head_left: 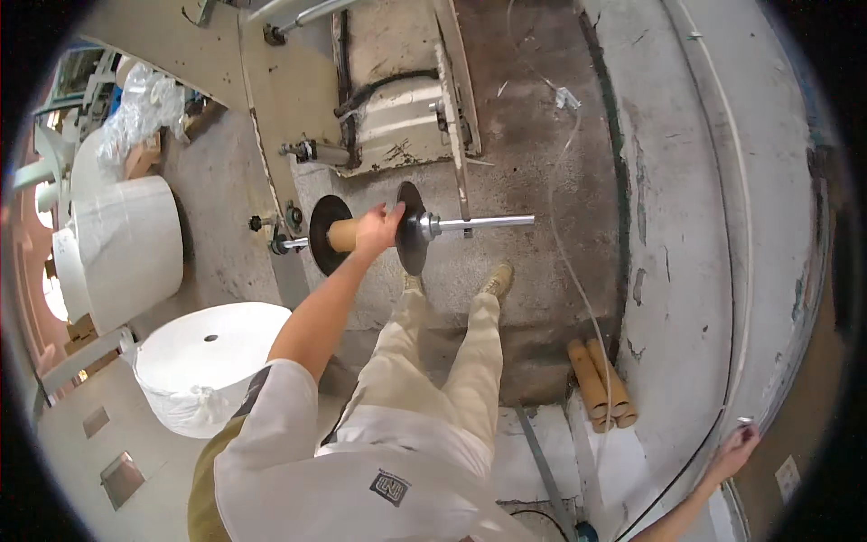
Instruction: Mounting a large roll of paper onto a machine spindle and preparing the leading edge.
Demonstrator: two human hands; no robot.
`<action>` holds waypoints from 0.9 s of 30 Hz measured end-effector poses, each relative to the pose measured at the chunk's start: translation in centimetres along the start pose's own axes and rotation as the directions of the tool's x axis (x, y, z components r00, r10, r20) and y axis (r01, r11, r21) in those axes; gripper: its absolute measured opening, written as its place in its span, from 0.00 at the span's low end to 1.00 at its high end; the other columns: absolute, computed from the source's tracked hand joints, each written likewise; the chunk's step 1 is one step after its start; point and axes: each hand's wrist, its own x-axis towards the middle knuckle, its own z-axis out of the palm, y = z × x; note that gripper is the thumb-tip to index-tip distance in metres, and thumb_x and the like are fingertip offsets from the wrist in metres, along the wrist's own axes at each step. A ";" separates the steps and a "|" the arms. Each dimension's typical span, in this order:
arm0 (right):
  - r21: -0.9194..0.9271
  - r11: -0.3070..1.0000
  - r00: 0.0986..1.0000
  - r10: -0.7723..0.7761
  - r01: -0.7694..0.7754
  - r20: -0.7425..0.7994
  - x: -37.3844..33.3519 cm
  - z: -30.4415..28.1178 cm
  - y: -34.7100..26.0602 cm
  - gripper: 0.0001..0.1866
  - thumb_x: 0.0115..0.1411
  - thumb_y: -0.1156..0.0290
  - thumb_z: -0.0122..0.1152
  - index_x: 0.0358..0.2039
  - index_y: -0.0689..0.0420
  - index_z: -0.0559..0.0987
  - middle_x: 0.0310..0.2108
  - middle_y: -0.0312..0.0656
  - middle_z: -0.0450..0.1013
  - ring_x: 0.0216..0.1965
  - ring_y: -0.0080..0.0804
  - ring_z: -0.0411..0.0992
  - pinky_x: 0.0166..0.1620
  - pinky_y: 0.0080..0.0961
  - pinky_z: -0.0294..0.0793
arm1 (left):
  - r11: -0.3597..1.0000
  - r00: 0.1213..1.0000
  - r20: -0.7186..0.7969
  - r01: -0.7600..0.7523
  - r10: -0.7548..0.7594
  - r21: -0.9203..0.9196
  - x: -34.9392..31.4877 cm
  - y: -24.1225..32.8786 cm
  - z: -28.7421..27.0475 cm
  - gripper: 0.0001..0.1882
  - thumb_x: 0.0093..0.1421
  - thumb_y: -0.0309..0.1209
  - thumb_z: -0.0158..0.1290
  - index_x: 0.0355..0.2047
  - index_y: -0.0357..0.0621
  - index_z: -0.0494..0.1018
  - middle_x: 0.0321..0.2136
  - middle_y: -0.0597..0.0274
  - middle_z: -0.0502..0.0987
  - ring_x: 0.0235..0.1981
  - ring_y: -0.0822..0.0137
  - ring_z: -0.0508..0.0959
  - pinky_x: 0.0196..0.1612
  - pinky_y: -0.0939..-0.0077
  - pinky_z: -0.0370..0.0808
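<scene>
My left hand [376, 229] is wrapped round a brown cardboard core [341, 235] on a metal shaft [492, 221]. Its fingertips reach to the right black disc [412, 248], and the left black disc [327, 212] stands at the core's other end. A metal collar [429, 225] sits on the shaft just outside the right disc. Far to the lower right, my right hand [739, 446] is closed at the edge of the pale wall ledge. A small shiny thing [745, 420] shows at its fingertips, too small to name.
Beige machine frame plates [298, 81] rise ahead. Large white rolls [212, 334] stand on the left, one wrapped in plastic. Several cardboard tubes [591, 379] lie at the foot of the wall ledge. A thin pale hose [573, 271] trails over the floor.
</scene>
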 end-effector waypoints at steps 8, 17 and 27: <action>0.601 0.692 0.713 -0.177 -0.400 0.678 -20.0 18.5 -31.0 0.10 0.60 0.72 0.56 0.42 0.58 0.74 0.33 0.39 0.73 0.31 0.25 0.71 0.37 0.23 0.71 | 0.980 0.996 0.030 0.076 -0.083 0.184 0.4 0.2 4.9 0.21 0.65 0.44 0.43 0.39 0.35 0.70 0.34 0.39 0.76 0.37 0.37 0.76 0.42 0.48 0.72; 0.708 0.658 0.547 -0.505 -0.257 0.668 -19.4 27.7 -50.7 0.09 0.64 0.71 0.52 0.40 0.62 0.75 0.21 0.38 0.68 0.25 0.18 0.64 0.30 0.21 0.66 | 0.984 0.982 -0.106 -0.162 0.155 -0.068 -10.4 -2.4 3.1 0.30 0.59 0.38 0.53 0.56 0.32 0.61 0.48 0.35 0.69 0.50 0.40 0.70 0.51 0.52 0.68; 0.782 0.568 0.653 -0.494 -0.258 0.574 -13.0 32.6 -63.4 0.14 0.64 0.71 0.52 0.48 0.62 0.75 0.23 0.37 0.70 0.26 0.20 0.66 0.31 0.21 0.68 | 0.907 0.970 0.243 0.098 0.005 -0.409 -0.4 0.2 3.2 0.36 0.52 0.22 0.48 0.63 0.35 0.50 0.50 0.32 0.67 0.51 0.36 0.68 0.55 0.50 0.64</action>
